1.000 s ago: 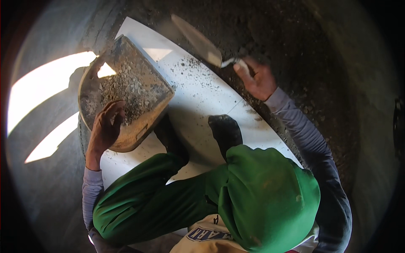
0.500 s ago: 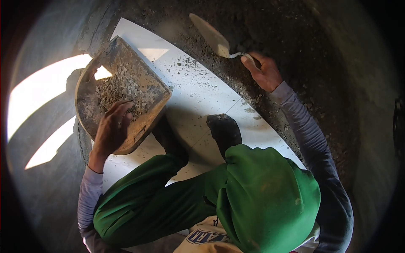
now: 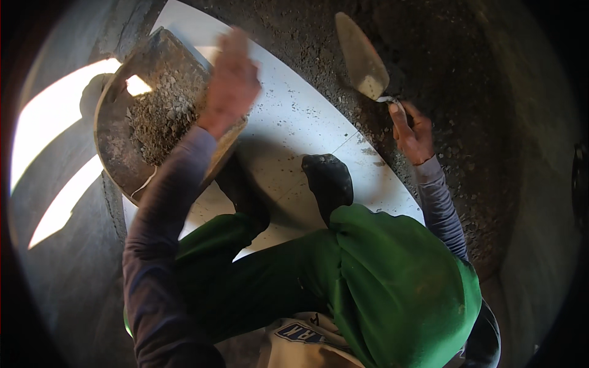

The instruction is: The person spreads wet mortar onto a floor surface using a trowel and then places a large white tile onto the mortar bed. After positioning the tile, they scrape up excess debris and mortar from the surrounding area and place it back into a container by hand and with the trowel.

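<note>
The right hand, at two o'clock in the view, is closed around a trowel by its handle, the blade pointing to eleven o'clock over dark earth. The left hand, at eleven o'clock, is over the pan's edge and blurred; I cannot tell how far open it is or whether it has hold of anything. From it, the pan lies toward eight o'clock, holding a heap of rubble. White tiles spread between pan and earth. Work looks partway along: rubble is gathered in the pan, while crumbs remain scattered across the tiles.
</note>
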The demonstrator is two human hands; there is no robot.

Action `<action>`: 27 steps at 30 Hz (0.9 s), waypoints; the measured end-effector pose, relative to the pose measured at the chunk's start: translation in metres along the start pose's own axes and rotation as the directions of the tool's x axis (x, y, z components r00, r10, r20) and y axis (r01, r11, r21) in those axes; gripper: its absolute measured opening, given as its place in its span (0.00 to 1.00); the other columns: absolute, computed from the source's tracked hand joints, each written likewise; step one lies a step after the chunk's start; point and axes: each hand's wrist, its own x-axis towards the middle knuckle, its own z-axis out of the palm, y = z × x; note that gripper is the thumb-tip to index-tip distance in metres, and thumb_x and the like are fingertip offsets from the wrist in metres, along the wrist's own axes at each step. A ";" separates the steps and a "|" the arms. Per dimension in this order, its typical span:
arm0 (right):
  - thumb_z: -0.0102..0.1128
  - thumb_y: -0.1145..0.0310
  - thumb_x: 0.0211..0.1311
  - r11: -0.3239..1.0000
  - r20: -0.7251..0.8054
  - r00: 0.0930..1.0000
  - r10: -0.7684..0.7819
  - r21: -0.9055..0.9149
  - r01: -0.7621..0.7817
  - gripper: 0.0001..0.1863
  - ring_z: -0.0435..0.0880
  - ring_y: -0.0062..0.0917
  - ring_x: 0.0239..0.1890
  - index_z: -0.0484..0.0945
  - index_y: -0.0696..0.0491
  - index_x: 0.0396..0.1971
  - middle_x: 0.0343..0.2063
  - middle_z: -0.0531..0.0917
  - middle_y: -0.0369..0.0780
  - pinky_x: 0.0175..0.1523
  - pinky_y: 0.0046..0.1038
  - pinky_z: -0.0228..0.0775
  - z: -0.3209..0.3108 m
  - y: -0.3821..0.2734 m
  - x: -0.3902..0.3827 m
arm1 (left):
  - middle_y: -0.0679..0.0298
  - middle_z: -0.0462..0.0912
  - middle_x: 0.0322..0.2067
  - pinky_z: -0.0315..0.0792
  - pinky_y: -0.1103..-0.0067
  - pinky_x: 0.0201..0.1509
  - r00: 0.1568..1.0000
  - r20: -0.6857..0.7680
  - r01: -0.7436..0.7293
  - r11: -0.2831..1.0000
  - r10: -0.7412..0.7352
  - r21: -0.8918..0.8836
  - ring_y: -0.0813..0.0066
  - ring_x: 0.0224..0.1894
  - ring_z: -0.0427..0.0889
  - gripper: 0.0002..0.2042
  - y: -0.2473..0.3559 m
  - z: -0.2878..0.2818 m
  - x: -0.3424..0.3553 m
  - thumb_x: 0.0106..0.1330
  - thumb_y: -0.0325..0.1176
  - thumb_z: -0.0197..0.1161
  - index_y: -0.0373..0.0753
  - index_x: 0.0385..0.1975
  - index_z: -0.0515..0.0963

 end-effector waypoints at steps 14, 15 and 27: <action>0.64 0.49 0.81 0.898 0.275 0.927 -0.255 -0.288 0.333 0.23 0.82 0.21 0.30 0.88 0.56 0.51 0.29 0.88 0.39 0.38 0.31 0.76 0.035 -0.048 0.066 | 0.33 0.50 0.82 0.47 0.50 0.87 0.959 -0.265 -0.035 0.883 -0.102 -0.467 0.35 0.86 0.48 0.55 0.025 0.025 -0.031 0.74 0.68 0.61 0.21 0.81 0.52; 0.64 0.49 0.81 0.850 0.314 0.931 -0.188 -0.422 0.314 0.22 0.81 0.21 0.29 0.87 0.55 0.51 0.28 0.87 0.38 0.37 0.30 0.75 0.038 -0.047 0.069 | 0.33 0.50 0.82 0.47 0.50 0.87 0.958 -0.267 -0.033 0.881 -0.107 -0.471 0.35 0.86 0.48 0.55 0.024 0.026 -0.030 0.74 0.68 0.61 0.21 0.81 0.52; 0.68 0.50 0.79 0.873 0.282 0.908 -0.309 -0.295 0.388 0.23 0.90 0.24 0.36 0.88 0.57 0.55 0.38 0.93 0.44 0.42 0.30 0.82 0.035 -0.052 0.081 | 0.32 0.52 0.82 0.49 0.50 0.86 0.963 -0.250 -0.021 0.899 -0.099 -0.437 0.33 0.85 0.49 0.56 0.027 0.027 -0.031 0.73 0.70 0.62 0.20 0.80 0.54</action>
